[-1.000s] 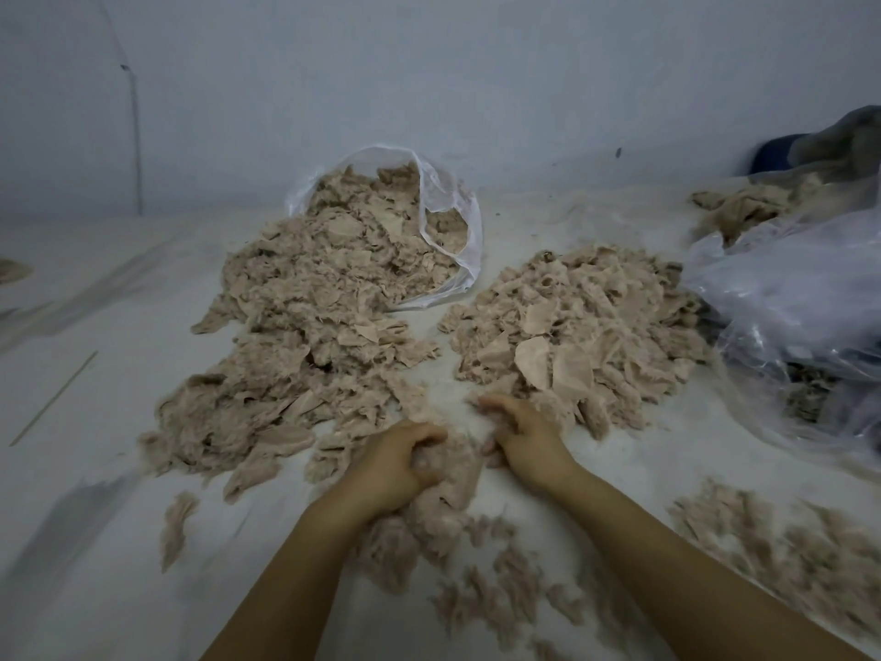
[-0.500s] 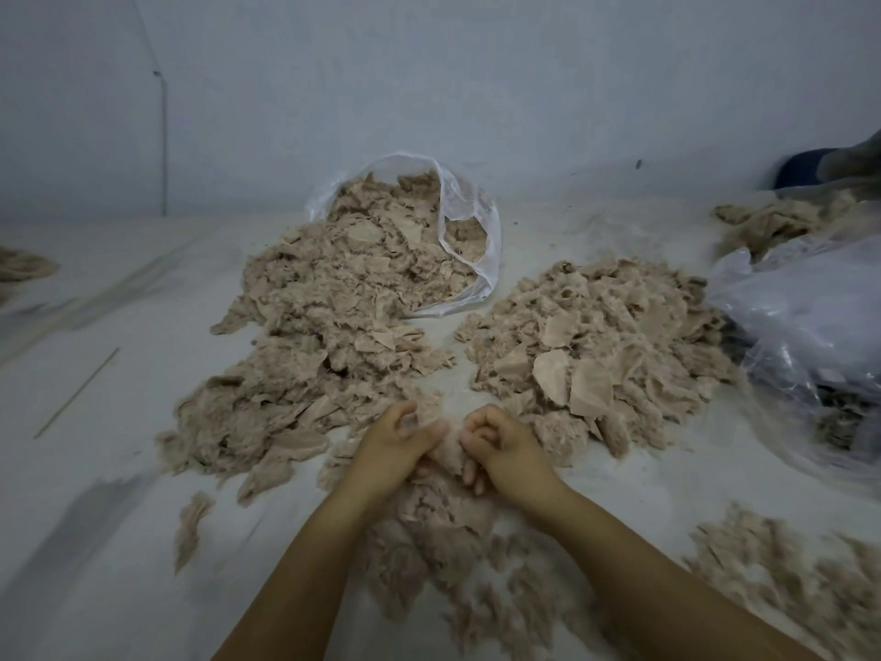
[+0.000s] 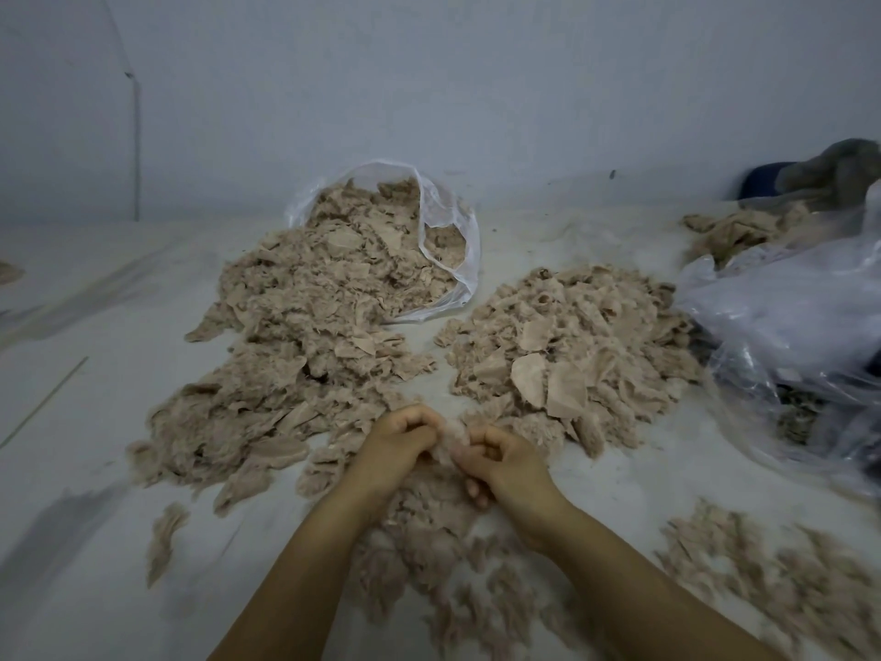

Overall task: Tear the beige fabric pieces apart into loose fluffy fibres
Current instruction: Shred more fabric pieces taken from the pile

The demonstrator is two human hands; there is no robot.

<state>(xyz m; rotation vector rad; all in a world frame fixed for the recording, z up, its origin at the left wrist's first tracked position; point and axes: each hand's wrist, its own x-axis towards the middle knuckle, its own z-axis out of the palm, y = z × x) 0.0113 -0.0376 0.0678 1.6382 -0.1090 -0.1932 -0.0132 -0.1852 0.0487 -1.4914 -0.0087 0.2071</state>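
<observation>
Here, two hands, left hand (image 3: 398, 446) and right hand (image 3: 505, 458), pinch one beige fabric piece (image 3: 450, 436) with curled fingers.

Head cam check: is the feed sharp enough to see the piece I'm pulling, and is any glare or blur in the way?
Head view: dim, flat, bluish light, no hard shadows; the piece between the left hand and right hand is soft and smeared; faint sheen on the plastic bag, no real glare; fluff near the edges blurs, wide-angle stretched.

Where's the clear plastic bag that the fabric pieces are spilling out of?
In the head view, the clear plastic bag lies centre-left at the back near the wall, behind the left fabric pile.
</observation>
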